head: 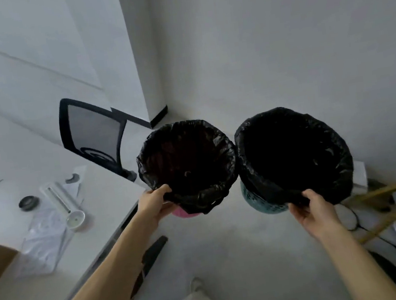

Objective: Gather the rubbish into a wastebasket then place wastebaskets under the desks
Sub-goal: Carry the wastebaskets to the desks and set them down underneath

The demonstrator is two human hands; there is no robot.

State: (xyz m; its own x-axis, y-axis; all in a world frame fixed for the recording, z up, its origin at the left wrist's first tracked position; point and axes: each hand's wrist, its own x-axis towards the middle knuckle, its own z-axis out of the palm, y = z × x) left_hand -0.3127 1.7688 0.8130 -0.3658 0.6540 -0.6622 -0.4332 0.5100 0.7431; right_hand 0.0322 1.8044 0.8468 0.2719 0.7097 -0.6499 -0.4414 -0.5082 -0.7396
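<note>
From the head view, the left hand [155, 204] grips the near rim of the pink wastebasket [181, 213], thumb curled over its black liner [214, 132], and holds it just off the corner of the white bench [111, 186]. The right hand [312, 212] pinches the near rim of the teal wastebasket [256, 198], also bag-lined. Both are held over the floor [229, 246], their rims side by side and almost touching.

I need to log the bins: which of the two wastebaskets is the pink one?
The pink wastebasket is the one the left hand holds, beside the desk; the right hand holds the teal wastebasket.
</note>
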